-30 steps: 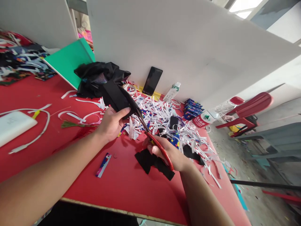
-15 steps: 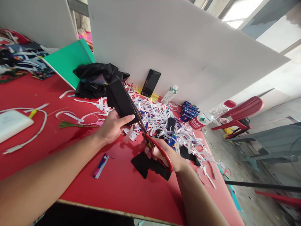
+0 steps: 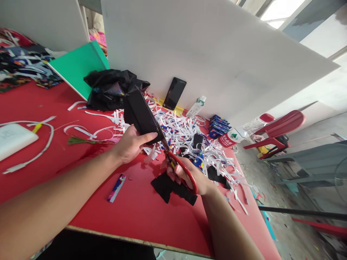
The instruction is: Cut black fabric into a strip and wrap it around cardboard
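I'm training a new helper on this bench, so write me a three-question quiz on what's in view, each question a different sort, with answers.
1. The right hand holds the red-handled scissors. What does the left hand hold?
A) A drink carton
B) A piece of black material
C) A white cable

2. True or false: the phone leans upright against the white board.

3. Fill in the colour: the large plastic bottle near the table's right edge has a ____ cap.

Key: 1. B; 2. True; 3. red
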A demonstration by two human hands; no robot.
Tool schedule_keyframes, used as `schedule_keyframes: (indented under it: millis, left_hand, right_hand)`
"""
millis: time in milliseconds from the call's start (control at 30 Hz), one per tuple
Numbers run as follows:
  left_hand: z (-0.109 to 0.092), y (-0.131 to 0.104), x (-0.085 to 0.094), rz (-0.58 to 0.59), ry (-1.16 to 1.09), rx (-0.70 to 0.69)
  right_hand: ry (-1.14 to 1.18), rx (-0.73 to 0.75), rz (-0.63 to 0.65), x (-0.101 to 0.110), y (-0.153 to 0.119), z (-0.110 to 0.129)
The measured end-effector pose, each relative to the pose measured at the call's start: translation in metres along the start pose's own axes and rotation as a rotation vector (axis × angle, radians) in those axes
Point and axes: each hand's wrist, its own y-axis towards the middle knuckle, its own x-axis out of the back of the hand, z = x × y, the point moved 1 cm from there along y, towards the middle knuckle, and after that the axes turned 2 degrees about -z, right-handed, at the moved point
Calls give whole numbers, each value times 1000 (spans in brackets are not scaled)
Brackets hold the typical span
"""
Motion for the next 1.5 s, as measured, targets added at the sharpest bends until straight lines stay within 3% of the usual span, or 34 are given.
schedule_keyframes:
  millis: [467,667,933,1100,1300,1500]
  left_hand:
    - [-1,-1,-1,23,-38,24]
    - [0,-3,-2,46,-45,56]
    - [1,-3,-1,34,-21,62]
    - [1,-6,-3,77,11,85]
    - [1,-7,-2,89,10,103]
    - [1,-7,0,134,59,91]
  right_hand:
    - [33,-148,-66,-8,2,1]
    - [50,-79,-80,-11,3,3]
    - [56,-153,-71,-11,2,3]
    - [68,-52,-79,-14,3,3]
    - [47,-95,-100,-13,2,0]
    - [64,-41,-80,-15,3,1]
